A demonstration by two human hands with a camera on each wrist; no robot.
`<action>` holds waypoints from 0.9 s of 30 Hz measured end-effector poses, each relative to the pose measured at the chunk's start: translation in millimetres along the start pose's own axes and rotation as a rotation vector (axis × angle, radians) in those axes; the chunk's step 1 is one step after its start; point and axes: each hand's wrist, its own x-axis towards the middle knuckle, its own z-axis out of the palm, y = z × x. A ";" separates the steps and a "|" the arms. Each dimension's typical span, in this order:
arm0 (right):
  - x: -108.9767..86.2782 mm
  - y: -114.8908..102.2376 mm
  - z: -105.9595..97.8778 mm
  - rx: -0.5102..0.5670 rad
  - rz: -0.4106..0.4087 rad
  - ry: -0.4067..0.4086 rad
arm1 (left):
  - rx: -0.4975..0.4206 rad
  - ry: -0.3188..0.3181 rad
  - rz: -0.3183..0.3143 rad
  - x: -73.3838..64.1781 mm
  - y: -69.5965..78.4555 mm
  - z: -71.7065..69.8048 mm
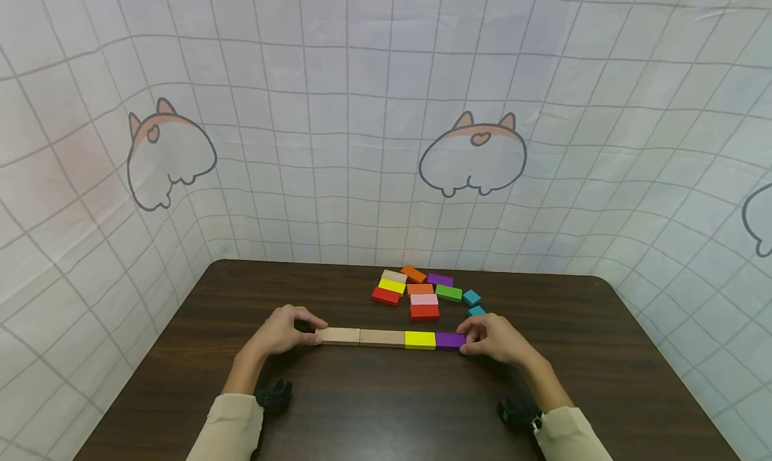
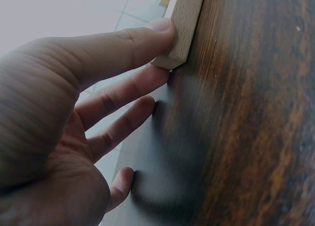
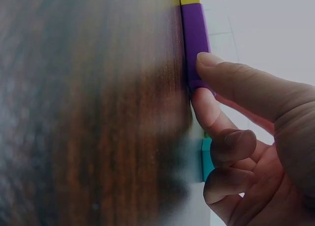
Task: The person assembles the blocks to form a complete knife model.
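Note:
Four blocks lie end to end in a straight row on the dark table: a plain wooden block [image 1: 339, 336] at the left, another wooden block [image 1: 382, 339], a yellow block [image 1: 420, 340] and a purple block [image 1: 449, 341] at the right. My left hand [image 1: 283, 330] grips the row's left end; in the left wrist view the thumb presses the near side of the wooden block [image 2: 184, 26], other fingers spread behind. At the opposite end, my right hand [image 1: 497, 340] pinches the purple block [image 3: 196, 44] between thumb and fingers, with the remaining fingers curled.
Behind the row lie several loose blocks, among them a red block [image 1: 425, 312], a pink block [image 1: 424, 300], a green block [image 1: 449, 293] and an orange block [image 1: 413, 274]. A small teal block [image 1: 476, 311] sits close to my right hand. A white grid-patterned curtain [image 1: 338, 179] encloses the table [image 1: 386, 407].

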 end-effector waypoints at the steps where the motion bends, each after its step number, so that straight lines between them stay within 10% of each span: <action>1: 0.0 -0.1 0.0 0.001 0.002 -0.001 | 0.000 0.000 0.000 0.0 -0.3 0.0; 18: -3.7 2.3 -8.3 -0.001 -0.007 -0.015 | -0.018 -0.003 -0.014 -0.4 -1.9 1.4; 27: -4.6 -9.6 -17.2 0.009 -0.035 0.131 | -0.032 -0.005 -0.008 0.1 -1.9 -0.2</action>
